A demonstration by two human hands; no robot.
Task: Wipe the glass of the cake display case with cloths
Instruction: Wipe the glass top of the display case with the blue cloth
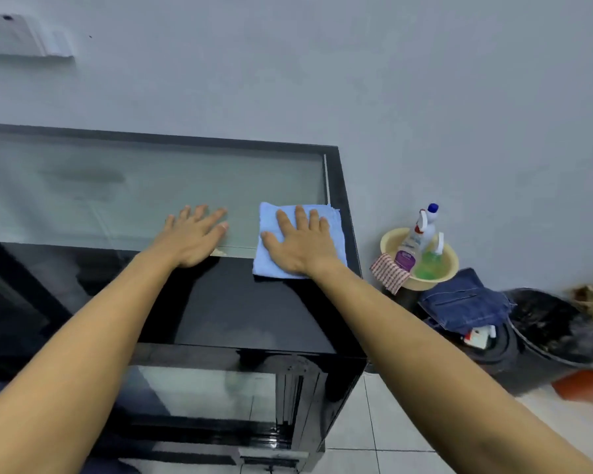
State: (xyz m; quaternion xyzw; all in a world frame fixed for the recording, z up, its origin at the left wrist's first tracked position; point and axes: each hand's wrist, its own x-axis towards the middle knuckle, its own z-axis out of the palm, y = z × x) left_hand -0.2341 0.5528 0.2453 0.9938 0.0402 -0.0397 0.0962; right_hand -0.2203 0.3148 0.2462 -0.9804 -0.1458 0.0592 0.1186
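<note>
Head view: both arms reach forward, bare to the wrist. The right hand (302, 242) lies palm-down, fingers spread flat on a folded, pale-blue terry cloth (297, 239) at the right front corner of the display case (247, 302) (glossy black frame, frosted-looking glass top (151, 189)). The left hand (194, 234) presses flat and open, holding nothing, on the glass just beside the cloth.
</note>
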